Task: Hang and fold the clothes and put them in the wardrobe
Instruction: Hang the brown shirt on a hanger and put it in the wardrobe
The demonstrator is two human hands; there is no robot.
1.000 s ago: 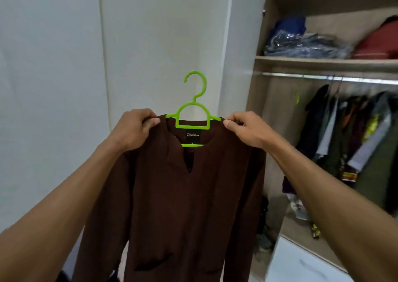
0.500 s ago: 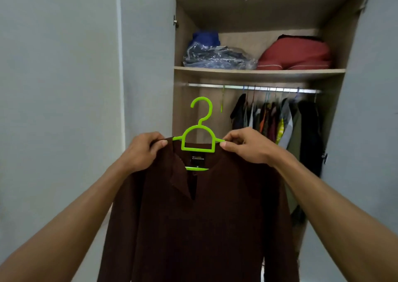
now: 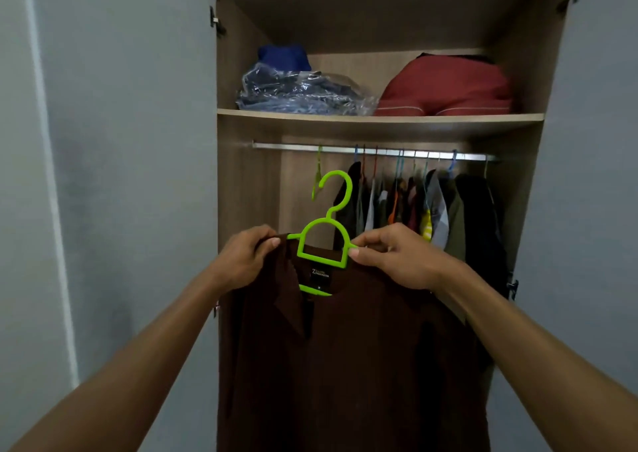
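A brown long-sleeved shirt [image 3: 345, 365] hangs on a bright green plastic hanger [image 3: 322, 241] that I hold up in front of the open wardrobe [image 3: 241, 182]. My left hand [image 3: 241, 258] grips the shirt's left shoulder over the hanger arm. At the right shoulder, my right hand [image 3: 393, 254] pinches the shirt and the hanger arm. The hanger's hook points up, a little below the metal rail [image 3: 283, 146], whose left part is bare except for one empty green hanger [image 3: 317, 175].
Several garments [image 3: 431, 206] hang along the rail's middle and right. The shelf [image 3: 379, 120] above carries a plastic-wrapped bundle [image 3: 300, 92], a blue item [image 3: 283, 58] and a red cushion [image 3: 445, 85]. Grey wardrobe doors [image 3: 127, 175] stand open at both sides.
My view has swung right and closer, so the wardrobe now faces me squarely. Both hands kept their hold and carried the shirt on its hanger up toward the rail.
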